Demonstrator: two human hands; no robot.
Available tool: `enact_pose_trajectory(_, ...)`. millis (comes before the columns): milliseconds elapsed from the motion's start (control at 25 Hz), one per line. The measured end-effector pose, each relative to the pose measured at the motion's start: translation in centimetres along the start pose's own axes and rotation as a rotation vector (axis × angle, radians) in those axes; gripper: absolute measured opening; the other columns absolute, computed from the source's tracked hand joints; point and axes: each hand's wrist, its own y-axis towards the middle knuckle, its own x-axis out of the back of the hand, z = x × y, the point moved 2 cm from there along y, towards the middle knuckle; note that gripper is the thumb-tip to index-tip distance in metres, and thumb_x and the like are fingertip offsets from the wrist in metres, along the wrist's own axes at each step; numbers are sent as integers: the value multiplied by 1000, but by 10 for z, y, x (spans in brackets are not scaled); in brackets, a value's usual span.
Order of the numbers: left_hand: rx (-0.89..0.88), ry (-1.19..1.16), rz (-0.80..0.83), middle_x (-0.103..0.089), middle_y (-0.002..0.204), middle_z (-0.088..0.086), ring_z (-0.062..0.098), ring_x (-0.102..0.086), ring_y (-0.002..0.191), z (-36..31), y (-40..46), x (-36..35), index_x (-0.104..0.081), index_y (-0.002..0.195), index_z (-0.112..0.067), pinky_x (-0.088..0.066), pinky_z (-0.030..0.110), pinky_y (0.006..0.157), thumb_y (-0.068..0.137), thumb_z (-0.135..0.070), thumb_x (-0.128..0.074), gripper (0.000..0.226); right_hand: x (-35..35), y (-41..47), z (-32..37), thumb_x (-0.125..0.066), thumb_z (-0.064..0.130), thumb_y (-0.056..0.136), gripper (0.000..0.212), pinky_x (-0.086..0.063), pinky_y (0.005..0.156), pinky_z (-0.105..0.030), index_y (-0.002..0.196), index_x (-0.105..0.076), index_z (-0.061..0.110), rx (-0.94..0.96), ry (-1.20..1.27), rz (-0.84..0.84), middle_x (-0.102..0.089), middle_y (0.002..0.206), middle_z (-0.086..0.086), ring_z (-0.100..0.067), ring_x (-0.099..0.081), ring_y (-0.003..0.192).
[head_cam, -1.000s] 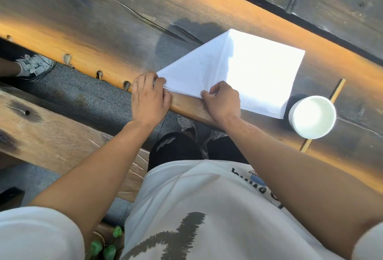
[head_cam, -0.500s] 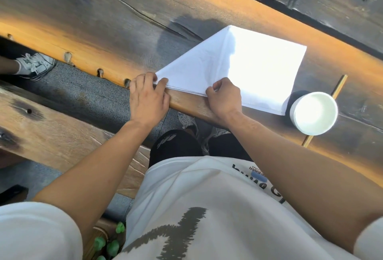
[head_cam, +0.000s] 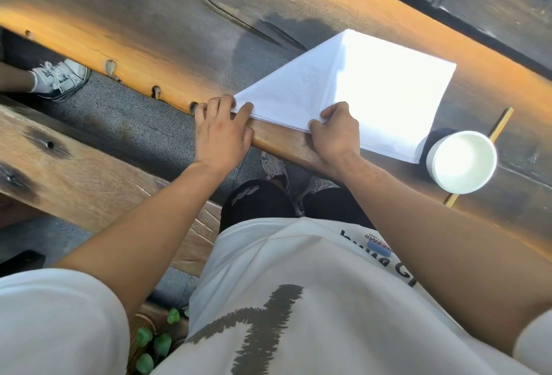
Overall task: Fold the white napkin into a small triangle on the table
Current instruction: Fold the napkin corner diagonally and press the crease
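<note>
The white napkin [head_cam: 352, 91] lay on the dark wooden table [head_cam: 185, 25], close to its near edge, already partly folded: its left portion formed a shaded triangular flap running down to a point at the table's edge, while the right portion sat in bright sun, washed out almost to glare. The person's left hand [head_cam: 222, 132] rested at that left point, palm down, the fingers fairly straight and laid over the table's edge, with the thumb pressing the napkin's corner flat. The right hand [head_cam: 336, 132] was at the near edge of the napkin, about midway along it, its fingers curled and pinching the stacked layers there. Both forearms reached in from below, bare under short white sleeves. Just beside the napkin's right lower corner stood a white paper cup [head_cam: 461, 161], seen from above, and under or behind it lay a thin wooden stick [head_cam: 501, 123], aslant. Below the table ran a wooden bench [head_cam: 74, 171], and on the grey paving between them I could see a white sneaker [head_cam: 59, 77] belonging to someone else, off to the left.
</note>
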Motion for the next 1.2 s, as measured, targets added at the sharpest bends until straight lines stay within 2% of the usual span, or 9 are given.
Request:
enact_pose_trajectory(160, -30, 31, 3, -57, 124, 17, 37, -53, 115, -1, -9, -5, -61, 131, -16, -38, 54, 96, 89, -25, -49, 45, 0, -4, 7, -56, 15, 95, 19, -43, 74, -31, 113, -53, 12, 5, 0, -50, -59, 101, 0, -23, -60, 93)
enact_pose_trajectory(200, -32, 41, 4, -57, 125, 17, 37, -53, 115, -2, -9, -6, -60, 131, -16, -39, 54, 94, 88, -25, -50, 45, -3, -7, 16, -55, 12, 93, 19, -44, 75, -33, 112, -54, 12, 78, -8, -110, -59, 102, -1, -23, -59, 93)
enact_pose_trajectory(280, -39, 41, -4, -59, 125, 17, 38, -54, 113, -4, -7, -7, -62, 128, -14, -40, 53, 91, 87, -26, -53, 43, -20, -11, 43, -54, 11, 90, 25, -46, 85, -39, 114, -60, 10, 413, -111, -213, -59, 110, -6, -26, -57, 99)
enact_pose_trajectory(320, -38, 32, -19, -59, 124, 17, 38, -54, 112, -3, -6, -7, -62, 125, -12, -40, 53, 89, 87, -27, -55, 41, -35, -12, 60, -53, 13, 90, 31, -45, 93, -40, 120, -62, 8, 595, -201, -189, -60, 118, -9, -28, -56, 107)
enact_pose_trajectory(400, 0, -21, -62, -61, 119, 18, 35, -50, 113, -2, -9, -9, -62, 119, -4, -39, 53, 90, 82, -26, -65, 43, -67, -14, 86, -48, 19, 97, 44, -36, 111, -41, 138, -58, 7, 873, -400, 9, -56, 140, -12, -32, -49, 132)
enact_pose_trajectory(520, 115, -165, -80, -63, 117, 19, 29, -39, 117, 1, -14, -12, -64, 118, 1, -44, 53, 91, 78, -18, -75, 46, -88, -12, 86, -33, 39, 106, 61, -8, 128, -43, 158, -32, 7, 1088, -649, 222, -31, 165, -11, -31, -17, 156)
enact_pose_trajectory(720, 42, -34, -121, -62, 123, 12, 29, -48, 118, -1, -19, -19, -66, 122, -12, -41, 47, 84, 90, -26, -59, 36, -81, 6, 60, -21, 59, 102, 80, -5, 129, -45, 161, -20, 4, 1143, -770, 231, -17, 170, -12, -27, -8, 158)
enact_pose_trajectory(920, -45, 0, -149, -59, 134, 13, 31, -50, 122, 9, -26, -30, -59, 141, -20, -42, 48, 87, 92, -30, -57, 50, -65, 31, 40, -20, 51, 106, 72, -6, 128, -46, 161, -20, 4, 1171, -870, 169, -17, 170, -11, -27, -10, 158)
enact_pose_trajectory(1200, -68, -13, -68, -55, 137, 18, 37, -46, 126, 13, -22, -31, -54, 145, -20, -42, 49, 84, 88, -31, -57, 58, -10, 74, 18, -26, 47, 109, 67, -3, 127, -51, 163, -17, 8, 1189, -940, 132, -13, 171, -10, -28, -9, 158)
